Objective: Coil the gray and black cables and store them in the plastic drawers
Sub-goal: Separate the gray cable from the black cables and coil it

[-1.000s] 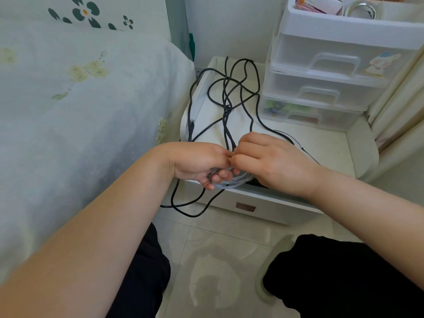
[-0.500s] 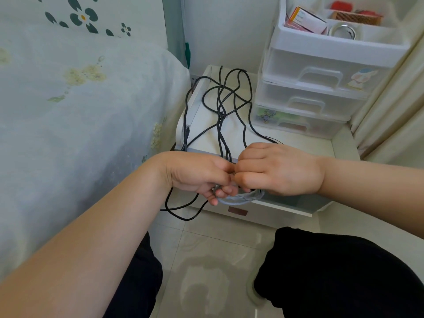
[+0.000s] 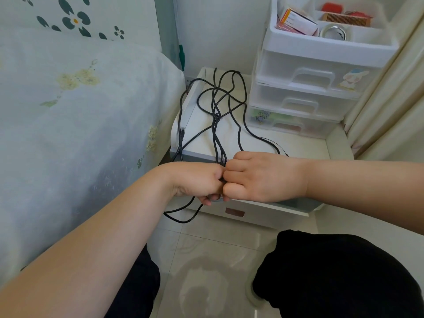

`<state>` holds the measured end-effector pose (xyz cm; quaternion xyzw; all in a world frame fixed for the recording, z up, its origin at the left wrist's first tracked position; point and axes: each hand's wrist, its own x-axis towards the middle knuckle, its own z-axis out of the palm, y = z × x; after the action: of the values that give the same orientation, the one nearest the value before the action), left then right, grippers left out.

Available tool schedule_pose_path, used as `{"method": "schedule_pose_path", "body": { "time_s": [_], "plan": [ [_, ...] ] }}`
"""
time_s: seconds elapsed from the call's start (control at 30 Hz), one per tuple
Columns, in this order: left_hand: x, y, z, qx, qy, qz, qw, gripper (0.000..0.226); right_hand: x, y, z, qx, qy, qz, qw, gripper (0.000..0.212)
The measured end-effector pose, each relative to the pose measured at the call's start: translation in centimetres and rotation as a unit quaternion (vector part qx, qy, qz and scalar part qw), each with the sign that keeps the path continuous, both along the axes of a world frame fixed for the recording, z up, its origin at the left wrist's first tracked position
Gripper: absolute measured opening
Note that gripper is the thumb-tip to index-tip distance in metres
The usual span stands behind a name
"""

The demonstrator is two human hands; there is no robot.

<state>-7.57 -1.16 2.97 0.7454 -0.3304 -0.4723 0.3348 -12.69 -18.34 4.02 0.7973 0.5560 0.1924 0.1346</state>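
**Both hands closed on cable at the counter's front edge**

We find the left hand [image 3: 197, 181] and the right hand [image 3: 261, 176] knuckle to knuckle, fingers curled, each gripping strands of the black cable [image 3: 229, 104] where they meet. The rest of that cable lies in loose tangled loops across the white counter [image 3: 305, 145], with one loop hanging over the front edge beside the bed [image 3: 80, 111]. The gray cable is not clearly visible; we cannot tell whether it sits inside the fists. The plastic drawers [image 3: 305, 92] stand at the back right of the counter, all three fronts closed, with an open tray [image 3: 330, 44] of small items on top.
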Motion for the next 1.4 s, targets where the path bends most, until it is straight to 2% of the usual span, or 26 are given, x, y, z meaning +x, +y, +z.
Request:
{"method": "schedule_pose_path", "body": {
  "time_s": [0.1, 0.13, 0.27, 0.3, 0.4, 0.53, 0.63, 0.8, 0.9, 0.97, 1.03, 1.13, 1.37, 1.4],
  "plan": [
    [-0.1, -0.1, 0.2, -0.011, 0.005, 0.018, 1.000, 0.026, 0.2, 0.0, 0.2, 0.013, 0.057, -0.031, 0.998, 0.007],
    [-0.1, -0.2, 0.3, -0.020, 0.005, 0.036, 0.999, 0.026, 0.2, 0.0, 0.3, 0.029, 0.073, -0.057, 0.995, 0.010],
    [-0.1, -0.7, 0.2, -0.058, -0.015, 0.113, 0.992, 0.027, 0.5, 0.0, 0.2, 0.114, 0.091, -0.155, 0.977, 0.052],
    [-0.2, -0.9, 0.1, -0.059, -0.028, 0.127, 0.990, 0.028, 0.5, 0.3, 0.1, 0.125, 0.089, -0.176, 0.972, 0.053],
    [-0.2, -1.3, 0.0, -0.052, -0.071, 0.166, 0.982, 0.029, 0.8, 1.1, 0.0, 0.140, 0.054, -0.229, 0.962, 0.039],
    [0.1, -1.2, 0.2, -0.039, -0.144, 0.173, 0.974, 0.029, 0.9, 0.9, -1.4, 0.208, 0.093, -0.310, 0.923, 0.050],
    [0.5, -1.2, 0.1, -0.037, -0.146, 0.177, 0.973, 0.028, 1.0, 0.9, -1.9, 0.229, 0.100, -0.335, 0.909, 0.053],
    [0.6, -1.3, 0.0, -0.042, -0.048, 0.207, 0.976, 0.033, 0.7, 1.2, -0.4, 0.132, 0.020, -0.287, 0.949, 0.029],
    [0.5, -1.4, -0.1, -0.034, -0.003, 0.224, 0.974, 0.028, 0.9, 1.6, -0.1, 0.071, 0.021, -0.294, 0.953, 0.028],
    [0.5, -1.5, -0.3, -0.021, -0.012, 0.230, 0.973, 0.024, 1.0, 2.4, 0.6, 0.012, 0.024, -0.322, 0.946, 0.028],
    [0.6, -1.7, -0.5, -0.012, -0.018, 0.234, 0.972, 0.022, 0.9, 3.3, 1.6, -0.083, 0.064, -0.382, 0.918, 0.021],
    [0.7, -1.7, -0.6, -0.015, -0.006, 0.247, 0.969, 0.023, 1.0, 4.1, 2.4, -0.145, 0.125, -0.430, 0.882, 0.022],
    [0.8, -1.4, -0.8, 0.001, 0.003, 0.228, 0.974, 0.026, 1.7, 4.7, 3.1, -0.247, 0.099, -0.393, 0.880, 0.018],
    [0.8, -1.3, -0.8, 0.002, 0.007, 0.223, 0.975, 0.026, 1.9, 4.4, 2.9, -0.244, 0.094, -0.372, 0.891, 0.017]
  ]
}}
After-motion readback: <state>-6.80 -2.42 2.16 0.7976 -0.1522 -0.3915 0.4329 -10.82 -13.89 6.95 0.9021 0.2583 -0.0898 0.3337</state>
